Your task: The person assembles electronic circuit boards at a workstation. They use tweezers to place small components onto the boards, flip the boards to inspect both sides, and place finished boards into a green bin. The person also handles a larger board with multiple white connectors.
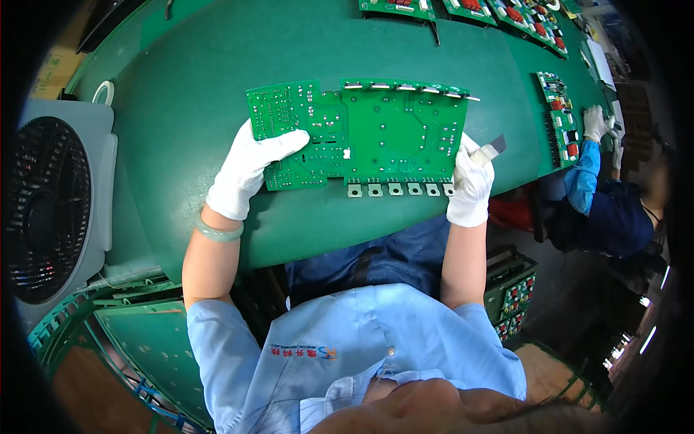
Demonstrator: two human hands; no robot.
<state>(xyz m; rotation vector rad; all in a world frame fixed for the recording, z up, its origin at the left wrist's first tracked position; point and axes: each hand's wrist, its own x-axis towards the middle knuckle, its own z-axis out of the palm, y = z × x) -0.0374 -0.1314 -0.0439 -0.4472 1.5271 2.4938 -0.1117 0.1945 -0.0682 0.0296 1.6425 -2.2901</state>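
Note:
A large green circuit board [405,130] is held up over the green table, its solder side facing me. Metal-tabbed parts stick out along its near and far edges. My left hand [249,163], in a white glove, grips the board's left end with the thumb lying across its face. At the right end my right hand [471,181], also gloved in white, closes on the board's edge. A small flat tool with a dark grey blade and a pale wrapped grip [489,150] sticks out from between the right fingers. The board's far side is hidden.
A grey fan [50,202] stands at the left edge of the green table [318,231]. More circuit boards [531,22] lie at the far right, and another board [558,119] is near a co-worker's gloved hand [596,123]. Racked boards [517,300] sit low at the right.

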